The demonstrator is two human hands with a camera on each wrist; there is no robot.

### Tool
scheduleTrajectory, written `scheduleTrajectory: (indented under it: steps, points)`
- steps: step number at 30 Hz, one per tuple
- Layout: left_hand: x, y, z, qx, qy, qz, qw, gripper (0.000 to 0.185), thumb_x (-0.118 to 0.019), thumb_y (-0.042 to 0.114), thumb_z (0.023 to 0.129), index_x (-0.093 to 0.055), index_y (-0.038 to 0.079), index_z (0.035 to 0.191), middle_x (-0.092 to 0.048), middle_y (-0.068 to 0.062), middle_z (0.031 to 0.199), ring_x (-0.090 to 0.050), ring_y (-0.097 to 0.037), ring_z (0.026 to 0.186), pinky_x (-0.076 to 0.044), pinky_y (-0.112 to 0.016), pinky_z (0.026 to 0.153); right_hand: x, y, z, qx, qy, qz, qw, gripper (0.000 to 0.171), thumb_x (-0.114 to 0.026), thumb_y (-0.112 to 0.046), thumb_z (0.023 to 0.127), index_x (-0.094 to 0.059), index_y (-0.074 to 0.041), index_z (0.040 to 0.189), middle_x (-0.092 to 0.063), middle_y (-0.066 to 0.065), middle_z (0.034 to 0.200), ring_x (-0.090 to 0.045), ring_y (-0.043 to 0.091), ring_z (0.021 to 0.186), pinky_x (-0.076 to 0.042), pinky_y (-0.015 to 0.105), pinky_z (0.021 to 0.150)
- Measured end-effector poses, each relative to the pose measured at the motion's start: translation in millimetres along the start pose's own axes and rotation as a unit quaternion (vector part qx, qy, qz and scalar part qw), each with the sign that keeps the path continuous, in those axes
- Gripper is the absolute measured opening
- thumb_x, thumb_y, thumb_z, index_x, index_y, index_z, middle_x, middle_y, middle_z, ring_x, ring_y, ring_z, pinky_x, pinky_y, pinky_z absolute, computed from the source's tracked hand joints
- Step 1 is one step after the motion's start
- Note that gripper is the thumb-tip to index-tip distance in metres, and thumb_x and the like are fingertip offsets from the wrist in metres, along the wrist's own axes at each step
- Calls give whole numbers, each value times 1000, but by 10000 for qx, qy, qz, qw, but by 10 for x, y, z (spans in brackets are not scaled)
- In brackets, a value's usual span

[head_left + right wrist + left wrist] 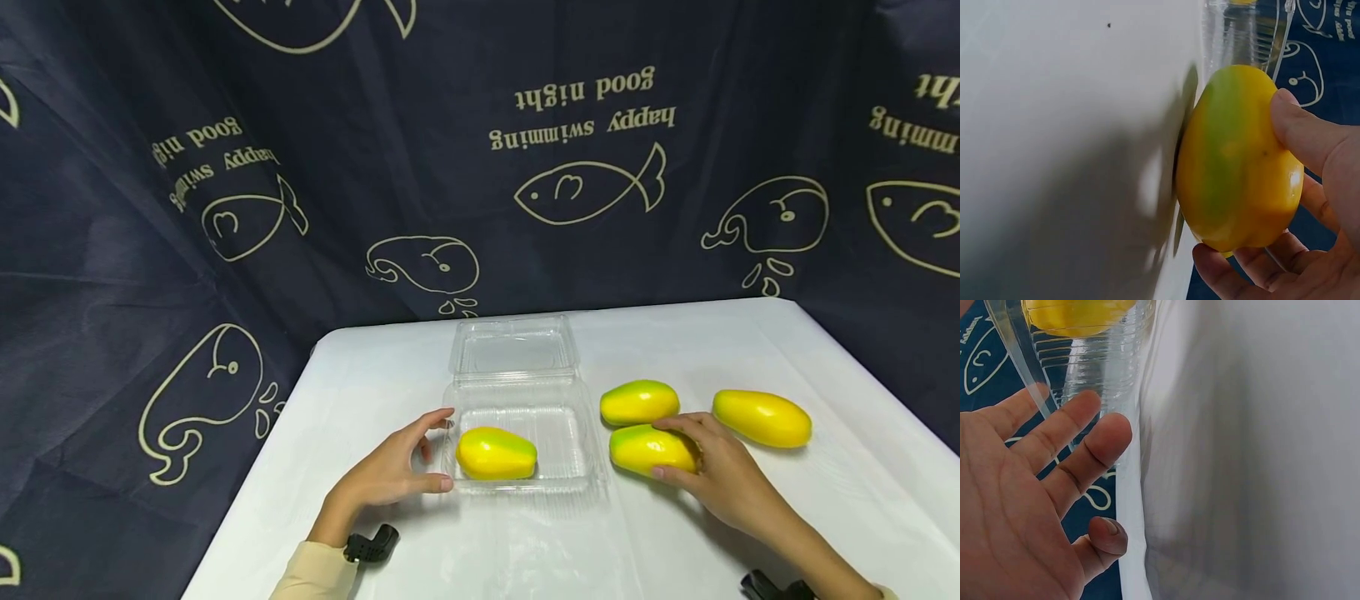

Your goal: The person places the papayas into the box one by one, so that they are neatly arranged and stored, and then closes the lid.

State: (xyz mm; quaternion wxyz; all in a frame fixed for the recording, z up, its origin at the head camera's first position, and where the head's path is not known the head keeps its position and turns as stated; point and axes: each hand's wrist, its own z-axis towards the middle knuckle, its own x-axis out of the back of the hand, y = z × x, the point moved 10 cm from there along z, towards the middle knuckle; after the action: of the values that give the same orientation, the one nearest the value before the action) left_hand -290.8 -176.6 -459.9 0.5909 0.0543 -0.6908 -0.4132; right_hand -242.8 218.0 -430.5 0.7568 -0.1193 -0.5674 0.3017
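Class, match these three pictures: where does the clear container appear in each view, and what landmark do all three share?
Head: below centre, clear container with its lid open, between the hands.
Left wrist: upper left, above the left hand.
Right wrist: top edge, right of centre, partly hidden by the gripped yellow fruit.
Shared landmark: dark blue printed cloth.

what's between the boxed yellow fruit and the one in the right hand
The clear box: its bare right part and right wall, in the head view.
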Motion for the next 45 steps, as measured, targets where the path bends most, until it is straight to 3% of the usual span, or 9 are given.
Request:
scheduleTrajectory:
  steps: [7,16,27,37,45]
  points:
    - [16,4,4,-17,8,21,10000,94,-84,47,77,-30,45,153,-54,7,145,-57,-18,94,-45,-31,81,-4,-3,16,-31,-65,51,10000,62,-86,-40,76,-65,-12,127,-62,14,121,-58,34,113,-45,50,89]
    - [5,-4,8,7,-13,18,10000,93,-84,48,77,-31,42,153,-52,8,147,-56,-17,96,-46,-33,84,50,-6,-5,50,76,-30,10000,60,-89,-38,73,-67,-14,124,-64,11,117,-59,27,104,-45,24,71]
    - [19,-19,-29,81,-18,-15,10000,93,-84,47,77,-29,47,152,-52,9,147,-56,-17,96,-46,-33,82,141,-106,10,224,204,-81,9995,60,-89,-40,71,-67,-18,123,-63,4,116,-52,11,96,-42,22,70]
    - [13,31,16,4,-66,101,9999,92,-84,46,79,-29,44,153,-53,8,145,-57,-17,95,-45,-29,79,258,-183,80,154,147,70,9997,64,-88,-44,71,-66,-17,125,-62,9,121,-59,29,107,-49,23,71]
    - [0,3,-21,72,-91,47,9999,92,-84,46,78,-29,46,152,-55,5,141,-57,-18,95,-45,-29,80,339,-342,211,432,386,126,9982,61,-91,-36,71,-67,-16,124,-62,7,118,-58,22,103,-52,24,71]
